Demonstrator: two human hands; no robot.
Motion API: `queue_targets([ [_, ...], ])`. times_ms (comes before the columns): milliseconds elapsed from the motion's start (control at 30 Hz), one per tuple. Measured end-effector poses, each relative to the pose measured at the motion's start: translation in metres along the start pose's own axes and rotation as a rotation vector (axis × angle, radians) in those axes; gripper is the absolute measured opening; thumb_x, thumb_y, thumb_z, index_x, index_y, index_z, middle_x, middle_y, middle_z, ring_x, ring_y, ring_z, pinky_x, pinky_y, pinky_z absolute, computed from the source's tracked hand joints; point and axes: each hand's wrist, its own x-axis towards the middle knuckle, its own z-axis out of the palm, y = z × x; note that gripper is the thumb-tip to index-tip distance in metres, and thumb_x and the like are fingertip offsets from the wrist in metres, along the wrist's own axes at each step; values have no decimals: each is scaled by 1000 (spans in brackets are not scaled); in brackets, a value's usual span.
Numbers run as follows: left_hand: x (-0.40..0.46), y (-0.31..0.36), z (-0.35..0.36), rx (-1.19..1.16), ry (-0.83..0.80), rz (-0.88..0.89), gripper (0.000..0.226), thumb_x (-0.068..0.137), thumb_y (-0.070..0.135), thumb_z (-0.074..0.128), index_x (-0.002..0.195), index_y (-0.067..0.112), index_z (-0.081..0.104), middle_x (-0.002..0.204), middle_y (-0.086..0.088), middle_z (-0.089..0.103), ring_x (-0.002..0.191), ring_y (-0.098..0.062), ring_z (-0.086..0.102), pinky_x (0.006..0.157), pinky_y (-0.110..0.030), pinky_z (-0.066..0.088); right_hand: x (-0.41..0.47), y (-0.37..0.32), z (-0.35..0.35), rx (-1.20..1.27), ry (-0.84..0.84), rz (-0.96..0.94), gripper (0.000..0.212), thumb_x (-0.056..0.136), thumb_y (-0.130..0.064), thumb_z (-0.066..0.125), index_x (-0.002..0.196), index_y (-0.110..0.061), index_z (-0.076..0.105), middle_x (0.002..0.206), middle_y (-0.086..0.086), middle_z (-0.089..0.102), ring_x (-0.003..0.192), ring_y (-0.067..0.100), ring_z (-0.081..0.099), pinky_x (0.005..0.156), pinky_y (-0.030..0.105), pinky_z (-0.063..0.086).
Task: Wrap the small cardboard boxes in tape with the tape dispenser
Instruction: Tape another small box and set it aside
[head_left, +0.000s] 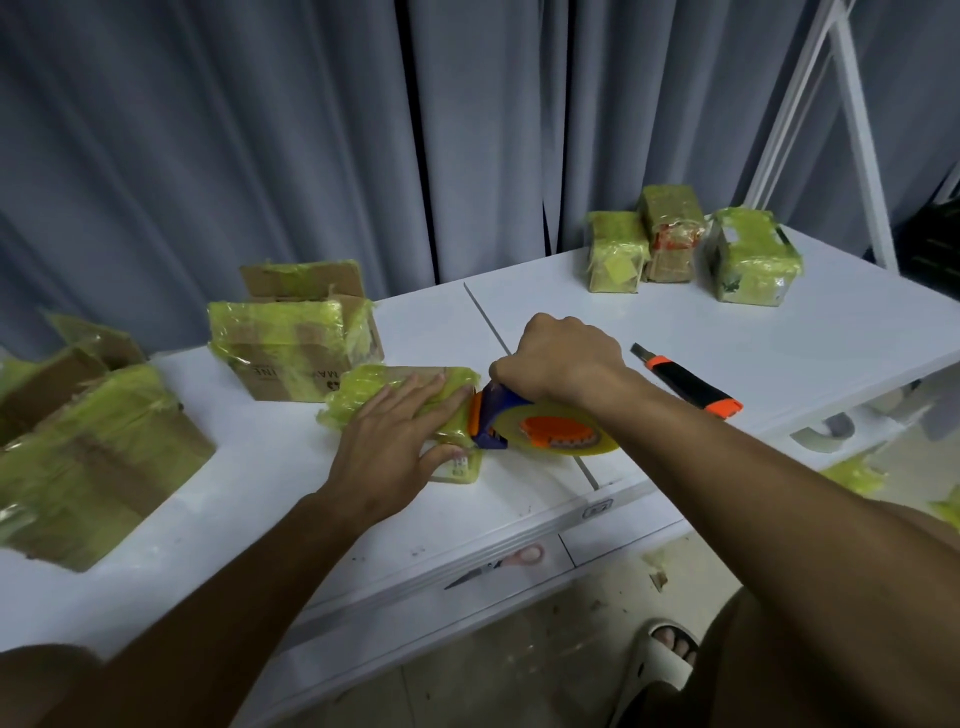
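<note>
The white table (675, 322) has its near edge running from lower left up to the right; a seam splits the top just right of the work area. Bare tabletop lies in front of the hands and between the seam and the far right corner. Left of the work area the room is closed in by a large open carton (88, 457) at the left edge and a second open carton (296, 338) behind, both streaked with yellow-green tape.

A grey curtain (311, 130) hangs directly behind the table. A white frame (852, 104) stands at the far right. Three wrapped boxes (691, 249) stand in a group at the far right corner, well apart from the hands. A utility knife (685, 382) lies just right of the right wrist. Scissors (498, 564) rest on a ledge under the near edge. Tape scraps litter the floor.

The small cardboard box (400, 400), already covered in yellow-green tape, lies near the table's middle. The left hand (389, 447) presses flat on its top, fingers straight and spread. The right hand (561, 358) is closed around the handle of the tape dispenser (540, 426), whose front end touches the box's right end.
</note>
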Motion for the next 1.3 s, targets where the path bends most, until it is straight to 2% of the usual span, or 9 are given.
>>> queue_targets([
  [100, 0, 1, -1, -3, -2, 14, 68, 91, 66, 33, 151, 37, 24, 155, 3, 38, 144, -22, 34, 116, -42, 29, -9, -9, 16, -170, 96, -97, 22, 89, -42, 55, 92, -21, 55, 88, 4, 57, 89, 31, 59, 70, 32, 38],
  [167, -1, 4, 0, -9, 0, 33, 67, 91, 65, 35, 151, 36, 27, 154, 3, 39, 143, -22, 34, 116, -41, 28, -10, -13, 30, -278, 131, -151, 31, 93, -44, 52, 109, -20, 64, 109, 8, 66, 102, 32, 64, 73, 32, 38],
  [267, -3, 3, 0, 4, 14, 29, 67, 91, 65, 37, 152, 39, 26, 156, 4, 36, 145, -20, 31, 118, -39, 24, -1, -14, 28, -245, 111, -113, 40, 92, -46, 53, 119, -17, 61, 118, 8, 64, 108, 31, 63, 75, 33, 37],
  [433, -3, 11, -3, -36, 50, -18, 71, 83, 63, 51, 148, 40, 35, 154, 8, 39, 143, -13, 33, 118, -40, 26, 6, 0, 18, -187, 36, -51, 38, 91, -47, 57, 115, -18, 58, 111, 7, 61, 94, 30, 55, 74, 34, 37],
  [600, 4, 20, -8, -101, 113, -68, 63, 80, 64, 52, 136, 35, 53, 142, 8, 51, 134, -12, 44, 112, -38, 34, 4, 13, -3, -130, 82, 2, 32, 91, -48, 59, 97, -18, 48, 75, -2, 39, 84, 28, 50, 70, 34, 38],
  [767, 14, 38, -7, -97, 231, -170, 48, 81, 74, 51, 103, 33, 62, 109, 11, 63, 104, -12, 57, 95, -38, 46, 4, 24, -9, -74, 102, 21, 39, 89, -55, 60, 95, -16, 55, 83, 3, 52, 83, 28, 56, 70, 36, 46],
  [900, 24, 50, 2, -32, 260, -217, 22, 78, 43, 62, 90, 28, 51, 95, 6, 58, 88, -20, 57, 81, -38, 46, 5, 29, -7, -27, 101, -3, 40, 88, -56, 61, 87, -16, 54, 75, 0, 50, 82, 29, 59, 67, 34, 43],
  [967, 25, 47, 3, -48, 252, -190, 22, 75, 29, 63, 91, 25, 49, 94, 6, 56, 89, -22, 55, 82, -39, 46, 6, 31, -8, -4, 97, -16, 41, 86, -57, 62, 80, -17, 53, 74, 0, 52, 82, 30, 61, 65, 34, 42],
  [1300, 14, 40, -5, -193, 229, -150, 30, 71, 19, 66, 97, 20, 51, 94, 5, 59, 89, -18, 53, 77, -32, 46, 13, 38, -20, -7, 92, -18, 44, 85, -62, 63, 83, -18, 57, 78, 1, 56, 83, 27, 61, 64, 33, 43],
])
